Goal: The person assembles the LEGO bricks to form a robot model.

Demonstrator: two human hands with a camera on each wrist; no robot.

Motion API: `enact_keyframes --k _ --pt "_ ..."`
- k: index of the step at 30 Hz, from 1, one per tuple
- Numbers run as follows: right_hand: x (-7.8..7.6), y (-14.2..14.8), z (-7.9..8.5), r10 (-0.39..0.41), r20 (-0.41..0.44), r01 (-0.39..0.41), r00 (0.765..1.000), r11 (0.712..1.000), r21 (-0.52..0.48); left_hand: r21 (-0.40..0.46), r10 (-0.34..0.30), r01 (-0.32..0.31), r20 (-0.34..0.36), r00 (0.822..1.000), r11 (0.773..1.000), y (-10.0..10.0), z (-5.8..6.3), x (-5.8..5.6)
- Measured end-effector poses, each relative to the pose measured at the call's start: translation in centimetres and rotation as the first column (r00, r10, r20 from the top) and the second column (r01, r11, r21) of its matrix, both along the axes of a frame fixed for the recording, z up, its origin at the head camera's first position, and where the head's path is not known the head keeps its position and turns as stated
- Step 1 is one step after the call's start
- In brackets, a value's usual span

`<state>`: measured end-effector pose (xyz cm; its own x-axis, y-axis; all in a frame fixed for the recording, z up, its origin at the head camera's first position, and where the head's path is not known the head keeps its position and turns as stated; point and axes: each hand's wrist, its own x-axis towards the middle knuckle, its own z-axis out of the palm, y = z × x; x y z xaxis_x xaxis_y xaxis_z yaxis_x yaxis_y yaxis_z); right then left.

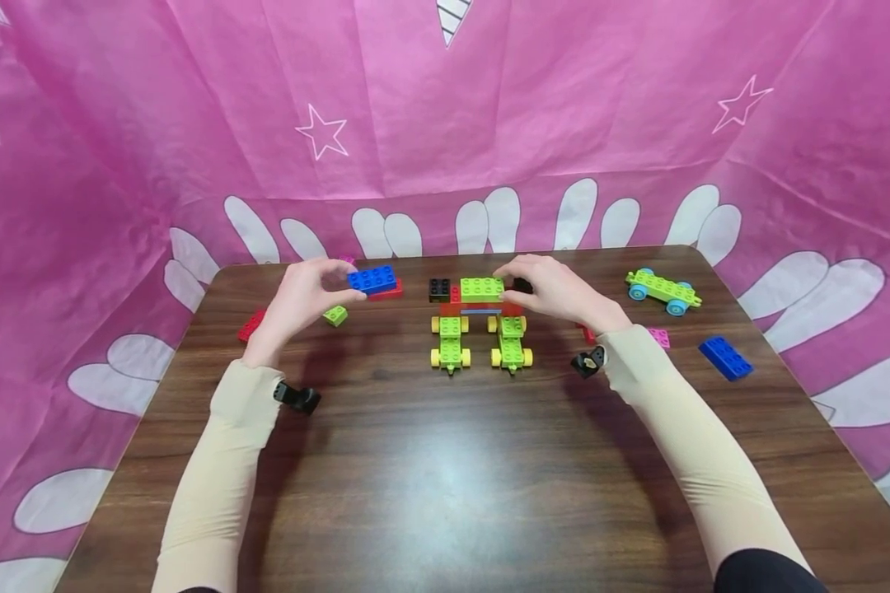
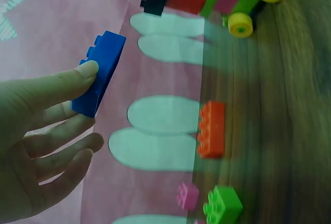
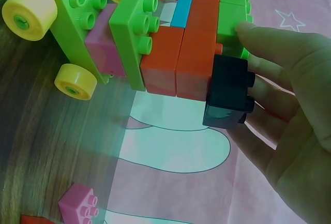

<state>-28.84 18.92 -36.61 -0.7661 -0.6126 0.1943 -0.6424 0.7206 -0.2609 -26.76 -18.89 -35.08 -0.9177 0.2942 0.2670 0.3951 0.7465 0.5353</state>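
Observation:
My left hand [image 1: 304, 292] pinches a blue brick [image 1: 372, 280] between thumb and fingers, held in the air left of the built model. In the left wrist view the studs of that blue brick [image 2: 101, 71] face up and left. The model has two green wheeled bases [image 1: 451, 352] with yellow wheels, joined by a red layer [image 3: 199, 43]. On top sit a light green brick [image 1: 482, 288] and a black brick [image 1: 439, 290] at the left. My right hand [image 1: 556, 288] pinches the light green brick, its fingers partly hidden behind. Beside it is a second black brick [image 3: 227, 89].
A green car base [image 1: 663, 288] with blue wheels stands at the right back, with a blue brick [image 1: 725, 357] and a pink brick [image 1: 659, 337] nearby. On the left lie a red brick [image 1: 251, 325] and a small green brick [image 1: 335, 315]. Pink cloth [image 1: 430, 123] hangs behind the table.

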Motion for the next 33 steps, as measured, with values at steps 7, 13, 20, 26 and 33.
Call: enact_keyframes --k 7,13,20,26,33 --pt "0.0 0.0 0.2 -0.009 0.013 0.009 1.0 1.0 0.017 0.043 -0.047 0.046 0.019 0.999 0.998 3.3 0.7 -0.6" --pt "0.1 0.0 0.3 -0.002 0.015 0.002 1.0 1.0 0.001 0.073 -0.11 0.109 0.013 0.994 0.991 5.8 0.4 -1.4" --pt "0.1 0.1 0.2 -0.012 0.006 0.012 1.0 1.0 0.0 0.097 -0.178 0.175 0.02 0.984 0.98 8.3 0.2 -2.0" --pt "0.1 0.1 0.3 -0.014 0.003 0.014 1.0 1.0 -0.001 0.099 -0.207 0.202 0.043 0.977 0.974 10.0 -0.4 -2.4" --pt "0.1 0.1 0.2 -0.017 0.002 0.017 1.0 1.0 -0.014 0.104 -0.218 0.214 0.023 0.976 0.971 11.6 -1.0 -2.5"
